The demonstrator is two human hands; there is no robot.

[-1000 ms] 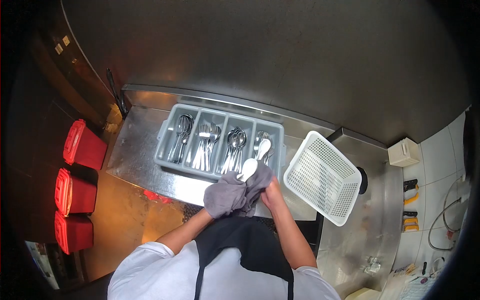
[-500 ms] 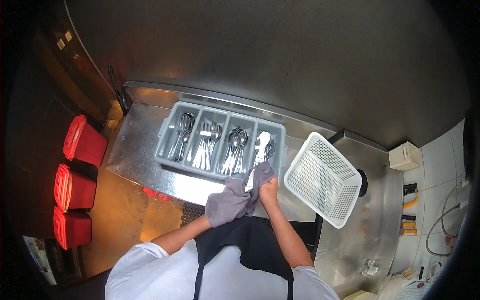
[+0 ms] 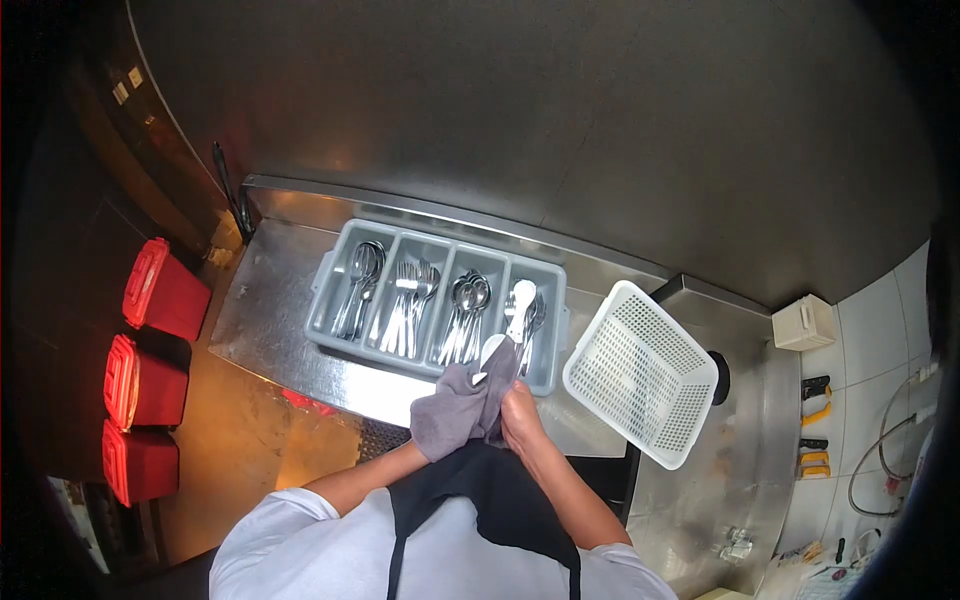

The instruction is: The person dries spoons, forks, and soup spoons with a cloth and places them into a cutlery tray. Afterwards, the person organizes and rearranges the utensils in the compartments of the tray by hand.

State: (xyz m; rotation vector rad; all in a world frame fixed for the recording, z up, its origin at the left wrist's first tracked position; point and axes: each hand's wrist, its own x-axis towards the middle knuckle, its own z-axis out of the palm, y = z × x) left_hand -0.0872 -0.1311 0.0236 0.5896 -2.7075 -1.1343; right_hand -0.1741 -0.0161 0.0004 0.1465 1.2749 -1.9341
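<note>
A purple-grey cloth (image 3: 450, 408) is bunched between my two hands, in front of the grey cutlery tray (image 3: 345, 347). White spoon (image 3: 491, 349) pokes out of the top of the cloth, its lower part wrapped. My right hand (image 3: 520, 414) is closed on the cloth's right side. The cloth covers my left hand (image 3: 425, 447), so its fingers are hidden. Four-part tray: metal spoons (image 3: 366, 262) at left, forks (image 3: 407, 290), then more spoons (image 3: 470, 295), and at right forks with another white spoon (image 3: 522, 298) on top.
Right of the tray stands a white perforated basket (image 3: 640, 372) on the steel counter (image 3: 268, 290). Red lidded bins (image 3: 165, 290) are at the left. Knives with yellow and black handles (image 3: 815, 400) hang on the right wall near a cream box (image 3: 803, 323).
The white spoon's bowl, mostly covered by the cloth half a second ago, shows again. My right hand has shifted slightly left and down with the cloth.
</note>
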